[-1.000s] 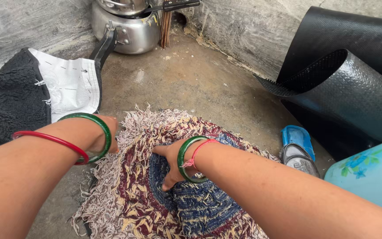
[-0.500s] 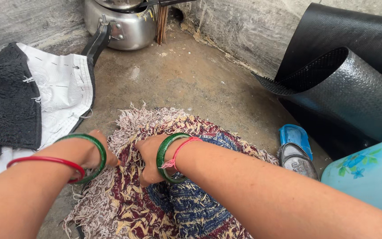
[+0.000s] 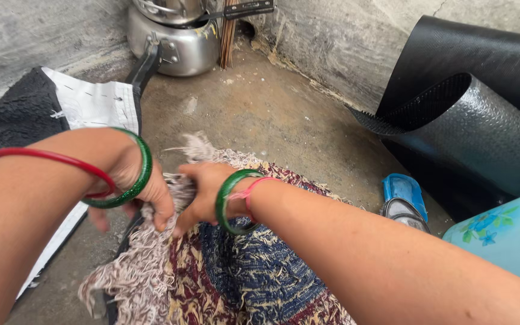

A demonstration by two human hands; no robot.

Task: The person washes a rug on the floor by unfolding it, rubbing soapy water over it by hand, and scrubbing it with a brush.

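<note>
Two hands clench one fringed edge.
Left hand [image 3: 145, 195] and right hand [image 3: 203, 195] grip the rug [image 3: 236, 283], which stretches lengthwise from them toward the viewer.

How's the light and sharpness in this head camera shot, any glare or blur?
Head view: soft, even daylight with faint shadows; small bright glints on the steel pot; the rug and both hands, left hand and right hand, look sharp; the near forearms fill the lower frame and look stretched by the wide lens.
</note>
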